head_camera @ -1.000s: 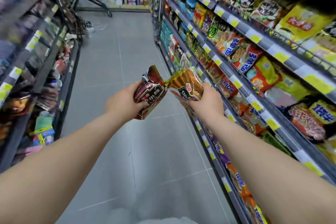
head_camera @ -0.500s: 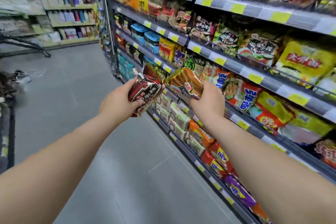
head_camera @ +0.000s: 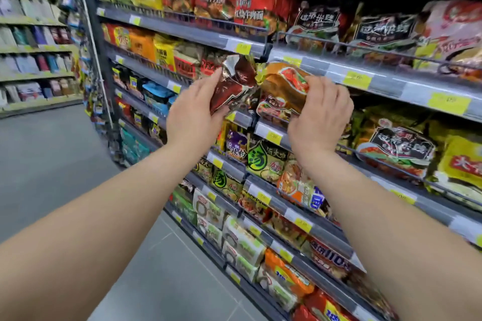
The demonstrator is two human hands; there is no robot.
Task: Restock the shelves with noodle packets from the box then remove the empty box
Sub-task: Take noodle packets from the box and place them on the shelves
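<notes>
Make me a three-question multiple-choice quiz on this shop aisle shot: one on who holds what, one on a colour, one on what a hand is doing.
1. Which hand holds the dark brown packet?
A. the left hand
B. the right hand
C. neither

2. What colour are the price labels on the shelf rails?
A. blue
B. yellow
C. red

3. What is the right hand doing?
A. hanging empty
B. pressing flat on a shelf
C. gripping the orange packet

Answers:
1 A: the left hand's thumb and fingers pinch the dark brown packet from its left side.
2 B: the labels along the rails all show yellow.
3 C: the right hand's fingers curl over the orange packet's right end.
</notes>
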